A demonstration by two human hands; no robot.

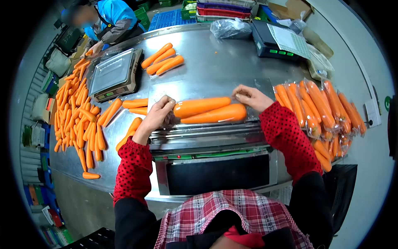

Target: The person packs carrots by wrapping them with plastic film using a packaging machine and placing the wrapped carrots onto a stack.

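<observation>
Two large carrots (213, 113) lie side by side in clear film, just above the film wrapping machine (215, 151) at the table's front edge. My left hand (159, 114) pinches the film at their left end. At the right end, my right hand (251, 98) has its fingers pressed together on the film's other end. More carrots (134, 103) lie just left of my left hand. Wrapped carrot packs (319, 103) are piled to the right of my right hand.
Loose carrots (78, 120) cover the table's left side beside a weighing scale (114, 74). Several carrots (161, 60) lie farther back. A second scale (275, 41) and a plastic bag (231, 29) stand at the back. A person in blue (116, 18) handles carrots at the upper left.
</observation>
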